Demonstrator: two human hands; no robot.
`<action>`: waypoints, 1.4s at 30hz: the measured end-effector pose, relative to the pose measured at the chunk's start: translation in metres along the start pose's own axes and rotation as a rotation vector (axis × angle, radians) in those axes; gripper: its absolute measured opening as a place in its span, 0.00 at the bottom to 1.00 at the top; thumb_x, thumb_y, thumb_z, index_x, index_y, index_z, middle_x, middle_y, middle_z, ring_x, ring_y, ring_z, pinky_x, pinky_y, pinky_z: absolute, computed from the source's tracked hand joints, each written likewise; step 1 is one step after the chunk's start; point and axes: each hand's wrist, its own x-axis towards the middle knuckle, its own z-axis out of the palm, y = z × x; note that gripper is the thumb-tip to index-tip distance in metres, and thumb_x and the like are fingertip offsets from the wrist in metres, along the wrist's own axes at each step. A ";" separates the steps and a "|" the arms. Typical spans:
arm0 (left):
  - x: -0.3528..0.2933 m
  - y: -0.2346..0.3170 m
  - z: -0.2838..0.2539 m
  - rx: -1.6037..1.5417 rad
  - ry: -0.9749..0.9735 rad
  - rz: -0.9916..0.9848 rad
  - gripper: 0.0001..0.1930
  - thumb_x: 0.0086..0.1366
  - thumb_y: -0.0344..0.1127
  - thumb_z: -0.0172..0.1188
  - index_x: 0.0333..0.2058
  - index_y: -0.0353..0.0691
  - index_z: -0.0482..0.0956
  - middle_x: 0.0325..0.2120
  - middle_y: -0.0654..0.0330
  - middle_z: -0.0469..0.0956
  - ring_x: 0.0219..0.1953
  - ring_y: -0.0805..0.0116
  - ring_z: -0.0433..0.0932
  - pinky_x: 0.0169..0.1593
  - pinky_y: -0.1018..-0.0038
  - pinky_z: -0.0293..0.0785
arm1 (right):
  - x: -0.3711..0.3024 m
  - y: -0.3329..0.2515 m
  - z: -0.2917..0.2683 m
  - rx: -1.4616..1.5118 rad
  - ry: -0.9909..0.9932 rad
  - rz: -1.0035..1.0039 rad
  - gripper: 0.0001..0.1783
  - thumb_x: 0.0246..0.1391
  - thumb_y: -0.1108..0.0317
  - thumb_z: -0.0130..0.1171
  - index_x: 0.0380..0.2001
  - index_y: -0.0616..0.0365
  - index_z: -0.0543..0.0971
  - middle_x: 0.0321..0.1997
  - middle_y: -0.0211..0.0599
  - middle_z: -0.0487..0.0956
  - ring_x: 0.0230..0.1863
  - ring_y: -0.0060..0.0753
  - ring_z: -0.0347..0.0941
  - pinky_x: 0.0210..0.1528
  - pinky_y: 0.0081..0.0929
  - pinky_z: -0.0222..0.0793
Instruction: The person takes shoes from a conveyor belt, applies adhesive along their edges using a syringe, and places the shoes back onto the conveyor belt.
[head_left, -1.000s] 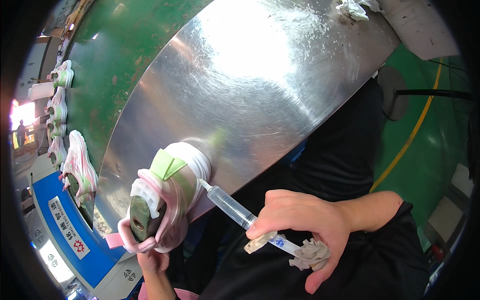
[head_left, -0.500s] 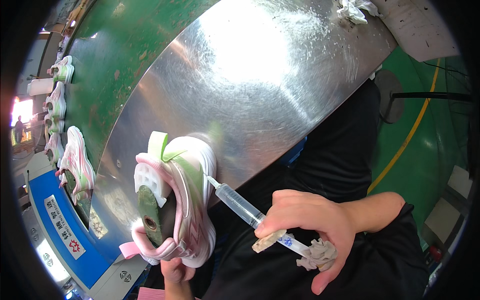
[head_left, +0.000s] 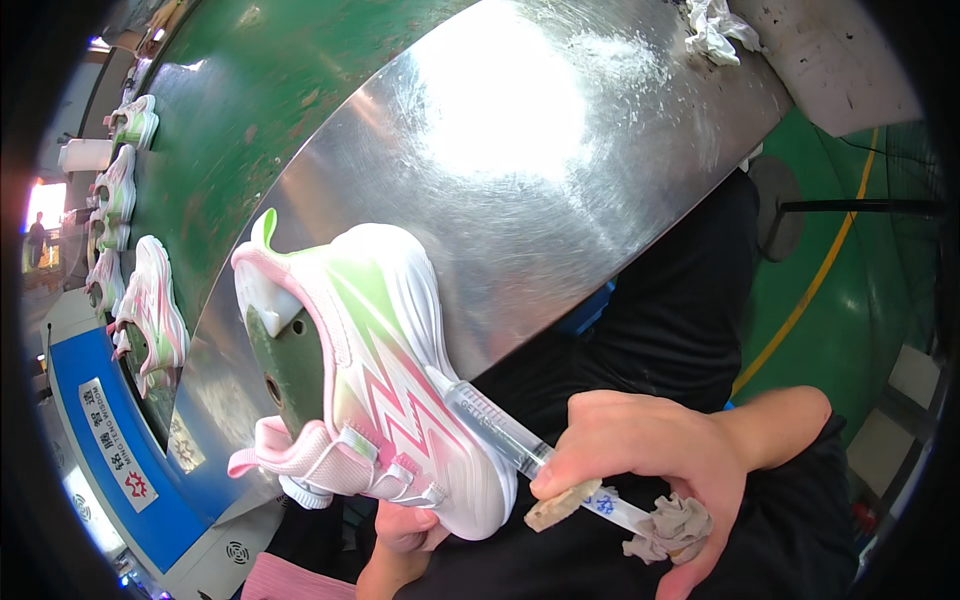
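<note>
A pink, white and light green sneaker (head_left: 380,320) is tilted over the metal table's near-left edge, its side facing up. Inside it sits a dark green shoe last (head_left: 287,370) with a white piece at the heel. From beneath, my left hand (head_left: 402,535) grips the shoe near the toe; most of its fingers are hidden. My right hand (head_left: 655,450) is closed around a clear plastic syringe (head_left: 490,425). The syringe tip meets the seam between upper and white sole. Crumpled greyish wadding (head_left: 675,528) covers the plunger end, and a beige pad (head_left: 562,505) wraps the flange.
The shiny metal table (head_left: 520,250) spans the middle. More sneakers (head_left: 152,300) stand along a green surface at the left, beside a blue and white machine panel (head_left: 115,440). Crumpled white tissue (head_left: 718,30) lies at the far right; a round stool base (head_left: 778,200) rests on the floor.
The shoe has turned so more of its side faces up, and it sits nearer. My right hand has shifted slightly right, and the syringe tip is lower along the sole seam.
</note>
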 end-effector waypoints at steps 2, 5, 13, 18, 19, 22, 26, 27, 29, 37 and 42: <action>0.006 -0.003 0.001 -0.073 -0.128 -0.041 0.42 0.47 0.25 0.62 0.61 0.33 0.52 0.55 0.47 0.66 0.57 0.51 0.68 0.59 0.55 0.66 | 0.005 -0.014 -0.003 0.048 -0.016 0.082 0.54 0.27 0.43 0.75 0.53 0.69 0.66 0.49 0.43 0.75 0.39 0.39 0.70 0.41 0.30 0.61; 0.015 -0.008 0.009 -0.172 -0.201 -0.060 0.42 0.46 0.22 0.58 0.62 0.36 0.52 0.55 0.47 0.66 0.59 0.49 0.65 0.61 0.55 0.62 | 0.006 -0.032 -0.007 0.086 -0.057 0.163 0.53 0.27 0.44 0.75 0.53 0.68 0.67 0.47 0.42 0.76 0.38 0.38 0.70 0.41 0.29 0.61; 0.038 -0.016 0.031 -0.016 -0.283 -0.071 0.42 0.46 0.38 0.64 0.61 0.39 0.57 0.51 0.46 0.70 0.53 0.45 0.71 0.59 0.44 0.61 | 0.006 -0.097 -0.013 0.090 -0.056 0.436 0.49 0.32 0.41 0.71 0.50 0.68 0.71 0.44 0.40 0.79 0.36 0.34 0.73 0.36 0.28 0.58; 0.064 -0.014 0.067 -0.305 -0.407 -0.216 0.38 0.46 0.15 0.60 0.59 0.38 0.61 0.54 0.50 0.68 0.59 0.50 0.65 0.63 0.52 0.61 | 0.007 -0.121 -0.022 0.008 -0.069 0.389 0.51 0.28 0.38 0.73 0.48 0.69 0.71 0.41 0.40 0.79 0.33 0.36 0.71 0.34 0.32 0.59; 0.070 -0.014 0.072 -0.320 -0.428 -0.218 0.38 0.46 0.15 0.60 0.59 0.38 0.61 0.54 0.50 0.68 0.59 0.50 0.65 0.63 0.52 0.61 | 0.008 -0.125 -0.024 -0.013 -0.078 0.401 0.51 0.28 0.38 0.73 0.48 0.69 0.71 0.41 0.40 0.79 0.33 0.36 0.71 0.34 0.32 0.59; 0.084 -0.015 0.085 -0.109 -0.450 -0.127 0.36 0.47 0.22 0.64 0.57 0.41 0.62 0.46 0.49 0.72 0.52 0.49 0.72 0.59 0.47 0.65 | 0.004 -0.137 -0.024 -0.071 -0.071 0.384 0.51 0.29 0.36 0.71 0.47 0.69 0.72 0.41 0.43 0.78 0.33 0.38 0.70 0.33 0.33 0.58; 0.091 -0.010 0.101 -0.182 -0.468 -0.195 0.36 0.45 0.18 0.62 0.56 0.41 0.63 0.44 0.50 0.73 0.52 0.50 0.73 0.57 0.60 0.70 | 0.001 -0.143 -0.025 -0.176 -0.047 0.309 0.50 0.31 0.36 0.70 0.47 0.70 0.72 0.40 0.44 0.77 0.33 0.40 0.70 0.32 0.33 0.58; 0.092 -0.008 0.105 -0.199 -0.461 -0.211 0.36 0.45 0.17 0.62 0.56 0.41 0.63 0.45 0.50 0.73 0.53 0.51 0.73 0.57 0.62 0.71 | 0.000 -0.144 -0.026 -0.205 -0.038 0.284 0.50 0.32 0.35 0.70 0.48 0.70 0.71 0.39 0.44 0.76 0.32 0.40 0.69 0.32 0.33 0.58; 0.093 -0.009 0.108 -0.205 -0.445 -0.197 0.37 0.45 0.17 0.63 0.56 0.42 0.63 0.46 0.50 0.73 0.53 0.50 0.73 0.57 0.63 0.72 | -0.003 -0.143 -0.023 -0.234 -0.040 0.274 0.50 0.32 0.35 0.69 0.48 0.70 0.71 0.39 0.45 0.76 0.32 0.39 0.69 0.32 0.33 0.58; 0.111 -0.015 0.108 -0.249 -0.472 -0.120 0.38 0.48 0.20 0.67 0.58 0.45 0.62 0.49 0.50 0.72 0.53 0.51 0.73 0.54 0.66 0.75 | -0.001 -0.138 -0.021 -0.366 -0.041 0.199 0.50 0.34 0.36 0.69 0.49 0.69 0.70 0.37 0.44 0.76 0.30 0.39 0.69 0.30 0.33 0.58; 0.122 -0.015 0.110 -0.310 -0.567 -0.114 0.38 0.53 0.15 0.59 0.61 0.46 0.58 0.53 0.53 0.71 0.52 0.58 0.74 0.53 0.68 0.77 | 0.001 -0.134 -0.015 -0.495 -0.034 0.177 0.45 0.37 0.36 0.67 0.46 0.67 0.72 0.38 0.41 0.78 0.30 0.37 0.70 0.30 0.32 0.56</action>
